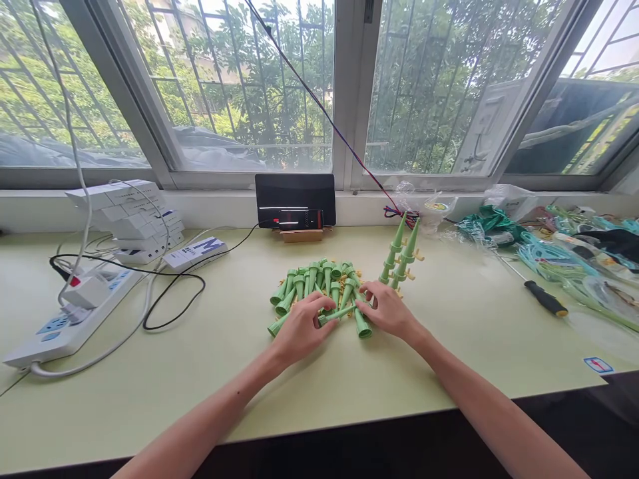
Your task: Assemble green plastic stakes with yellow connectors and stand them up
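A pile of green cone-shaped plant watering spikes [299, 283] with small yellow valves lies on the table in front of me. My left hand [303, 326] is at the near side of the pile, fingers curled around the wide end of one green watering spike [343, 313]. This spike lies almost level, its tip pointing right. At that tip is my right hand [387, 307], its thumb and fingers bent in against it. Below the right fingers, another spike [363, 324] points its open end towards me. Stacked spikes [400, 256] with yellow valves stand upright just beyond my right hand.
A phone [301, 219] leans on a black tablet [294, 189] by the window. Left are a power strip [74, 332], cables, a stack of white boxes [137, 219] and a single box [196, 253]. A screwdriver [545, 298] and tangled tubing [559, 256] lie right.
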The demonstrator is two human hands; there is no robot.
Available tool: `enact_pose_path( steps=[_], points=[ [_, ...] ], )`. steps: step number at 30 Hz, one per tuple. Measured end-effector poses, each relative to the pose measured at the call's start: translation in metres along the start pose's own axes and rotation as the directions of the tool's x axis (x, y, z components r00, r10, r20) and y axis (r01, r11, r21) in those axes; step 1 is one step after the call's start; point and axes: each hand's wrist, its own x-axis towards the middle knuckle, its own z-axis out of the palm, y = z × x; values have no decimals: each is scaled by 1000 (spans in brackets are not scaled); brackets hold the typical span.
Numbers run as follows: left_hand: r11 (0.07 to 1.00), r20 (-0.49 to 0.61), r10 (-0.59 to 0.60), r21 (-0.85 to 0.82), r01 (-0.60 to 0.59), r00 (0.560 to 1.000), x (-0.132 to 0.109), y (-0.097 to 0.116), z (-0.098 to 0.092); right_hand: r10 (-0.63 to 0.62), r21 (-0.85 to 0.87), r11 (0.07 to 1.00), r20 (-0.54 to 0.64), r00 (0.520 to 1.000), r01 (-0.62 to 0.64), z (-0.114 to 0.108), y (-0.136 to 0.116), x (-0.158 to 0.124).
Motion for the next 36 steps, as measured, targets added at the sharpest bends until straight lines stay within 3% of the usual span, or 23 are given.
enact_pose_path(
  steps=[14, 24, 36],
  points=[
    [998, 32, 13, 57, -15, 999, -1, 1, -2, -43, 95, 994, -93, 995, 52, -7, -10, -2],
    [981, 103, 58, 178, -76, 993, -2, 0, -3, -222, 251, 948, 76, 972, 197, -6, -16, -9],
    [974, 166, 86, 195, -118, 982, -4, 4, -1, -268, 210, 949, 141, 953, 236, -8, -17, -12]
  ],
)
